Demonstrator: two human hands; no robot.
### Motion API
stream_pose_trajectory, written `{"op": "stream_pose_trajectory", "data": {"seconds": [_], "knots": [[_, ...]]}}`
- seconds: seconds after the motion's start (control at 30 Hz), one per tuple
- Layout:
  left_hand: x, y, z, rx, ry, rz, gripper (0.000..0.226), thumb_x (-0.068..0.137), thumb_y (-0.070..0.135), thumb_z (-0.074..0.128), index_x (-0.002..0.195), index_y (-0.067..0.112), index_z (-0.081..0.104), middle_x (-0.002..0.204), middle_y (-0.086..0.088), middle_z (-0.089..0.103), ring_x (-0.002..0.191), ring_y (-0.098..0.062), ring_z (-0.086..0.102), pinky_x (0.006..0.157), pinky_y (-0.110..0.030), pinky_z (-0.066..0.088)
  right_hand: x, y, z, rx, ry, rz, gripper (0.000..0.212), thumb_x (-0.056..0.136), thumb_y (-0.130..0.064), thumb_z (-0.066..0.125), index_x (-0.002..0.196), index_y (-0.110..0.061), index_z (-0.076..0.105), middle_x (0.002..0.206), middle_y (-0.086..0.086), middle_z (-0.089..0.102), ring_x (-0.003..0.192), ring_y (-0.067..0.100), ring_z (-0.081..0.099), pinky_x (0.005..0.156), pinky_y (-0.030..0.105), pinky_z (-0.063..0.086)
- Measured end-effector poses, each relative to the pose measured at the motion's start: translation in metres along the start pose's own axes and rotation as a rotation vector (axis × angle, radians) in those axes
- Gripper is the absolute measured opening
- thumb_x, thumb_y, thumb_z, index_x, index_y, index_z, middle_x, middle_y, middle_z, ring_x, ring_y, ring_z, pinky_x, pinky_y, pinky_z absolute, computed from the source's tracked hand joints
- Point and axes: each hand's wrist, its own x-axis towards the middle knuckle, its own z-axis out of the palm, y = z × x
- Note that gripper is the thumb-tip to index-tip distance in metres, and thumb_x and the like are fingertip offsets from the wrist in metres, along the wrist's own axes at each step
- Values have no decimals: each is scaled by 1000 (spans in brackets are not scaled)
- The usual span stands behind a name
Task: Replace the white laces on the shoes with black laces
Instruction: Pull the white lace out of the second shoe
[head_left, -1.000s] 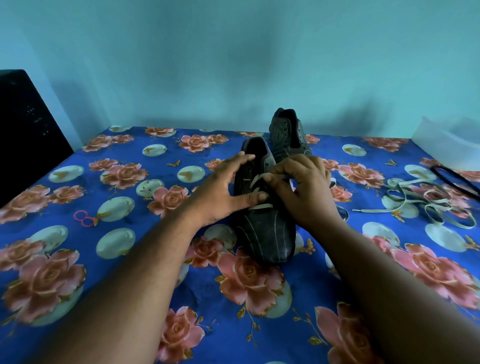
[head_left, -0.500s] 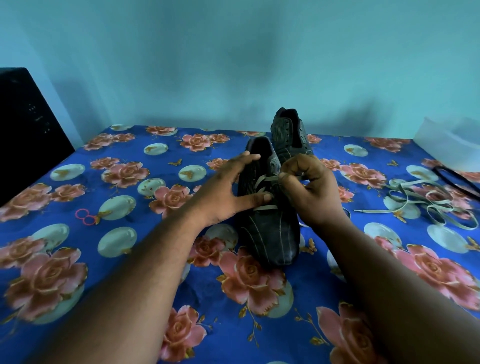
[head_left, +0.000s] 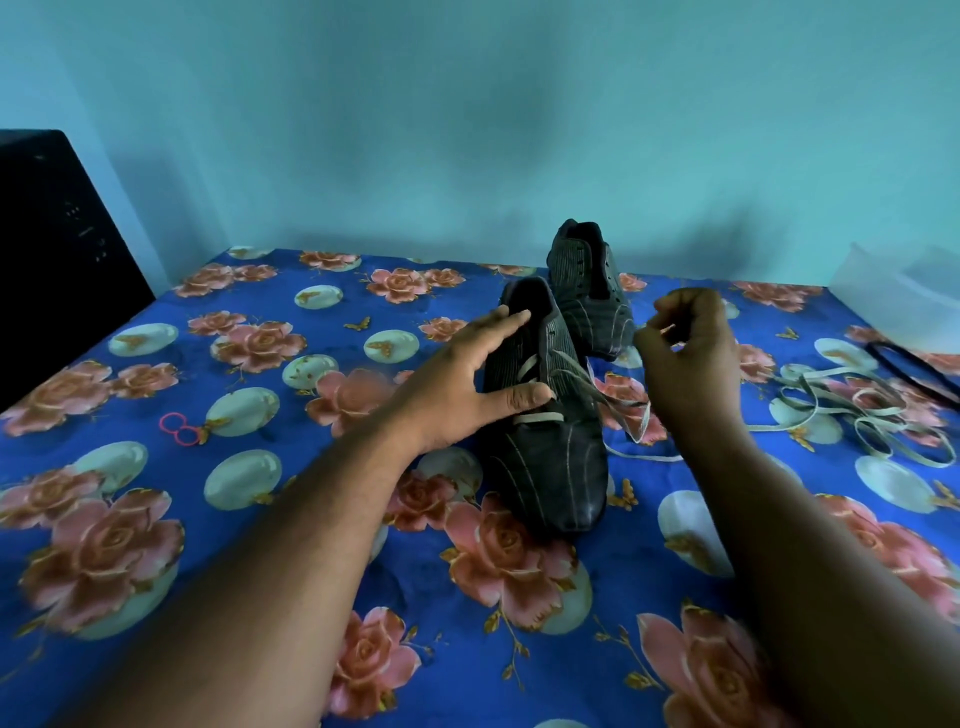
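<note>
The right hand (head_left: 688, 358) pinches the white lace (head_left: 602, 387) to the right of the near shoe (head_left: 545, 426); the left hand (head_left: 467, 379), spread flat, steadies it.

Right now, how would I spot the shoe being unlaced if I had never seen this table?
On the blue floral tablecloth stand two dark shoes. Pick the nearer shoe, under the left hand. Unlike the bare far shoe, it has white lace in its eyelets.

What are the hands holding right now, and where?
The right hand pinches the white lace at its pulled-out free end. The left hand, open, steadies the near shoe by its side.
</note>
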Motion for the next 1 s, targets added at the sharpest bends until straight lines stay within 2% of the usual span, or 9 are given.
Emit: {"op": "stream_pose_trajectory", "data": {"seconds": [0.1, 0.3, 0.4, 0.53, 0.63, 0.7, 0.83, 0.9, 1.0], "knots": [[2, -2, -1, 37, 92, 53, 75, 84, 58, 64, 153, 38, 42, 164, 8, 32, 138, 8, 31, 101, 2, 26, -3, 6, 7, -205, -89, -57, 32, 87, -24, 64, 119, -27, 58, 117, -4, 59, 113, 23, 51, 99, 46, 42], [6, -2, -1, 105, 320, 205, 43, 83, 36, 82, 121, 19, 71, 114, 6, 66, 100, 1, 62, 82, -11, 48, -16, -7, 19, -127, -339, -284, 43, 93, -39, 45, 131, -33, 63, 130, -8, 60, 123, 15, 45, 104, 38, 35], [7, -1, 1, 107, 343, 257, 26, 83, 27, 84, 106, 16, 78, 98, 10, 70, 88, -4, 66, 79, -29, 56, -18, -4, 25, -137, -462, -298, 52, 95, -44, 39, 145, -37, 52, 141, -7, 52, 133, 18, 42, 113, 42, 31], [7, 0, 3, 99, 324, 207, 13, 84, 30, 82, 94, 21, 81, 85, 22, 70, 88, -5, 66, 93, -38, 52, -19, -6, 25, -165, -540, -258, 59, 93, -52, 36, 151, -44, 40, 150, -10, 41, 140, 18, 31, 118, 43, 25], [7, 0, 2, 51, 257, 56, 5, 88, 30, 79, 88, 25, 77, 85, 6, 70, 91, -15, 63, 83, -34, 50, -19, -7, 24, -165, -538, -245, 58, 92, -50, 37, 150, -45, 41, 150, -11, 41, 141, 18, 31, 118, 48, 25], [7, 2, 2, 32, 219, -36, 8, 91, 27, 74, 86, 20, 75, 88, -2, 69, 91, -16, 62, 76, -29, 47, -19, -5, 24, -160, -545, -239, 56, 93, -45, 38, 149, -46, 42, 149, -12, 41, 141, 17, 31, 117, 52, 27], [7, 2, 2, -29, 228, -240, 36, 94, 26, 65, 62, 13, 55, 51, 12, 43, 52, -7, 40, 60, -30, 34, -16, 0, 26, -143, -537, -252, 56, 92, -42, 35, 147, -47, 44, 148, -11, 44, 139, 19, 36, 115, 54, 29], [7, 1, 1, -47, 224, -266, 36, 94, 27, 63, 62, 13, 51, 51, 11, 37, 51, -7, 36, 61, -32, 33, -15, 2, 28, -93, -536, -253, 54, 93, -36, 37, 146, -43, 48, 146, -9, 46, 139, 18, 38, 116, 53, 30], [4, 4, 1, -118, 203, -139, 22, 97, 28, 65, 82, 12, 64, 70, 5, 56, 67, -9, 51, 68, -35, 45, -13, 5, 29, 20, -530, -236, 51, 96, -23, 41, 144, -31, 54, 141, -3, 50, 138, 13, 42, 117, 51, 31]]}}
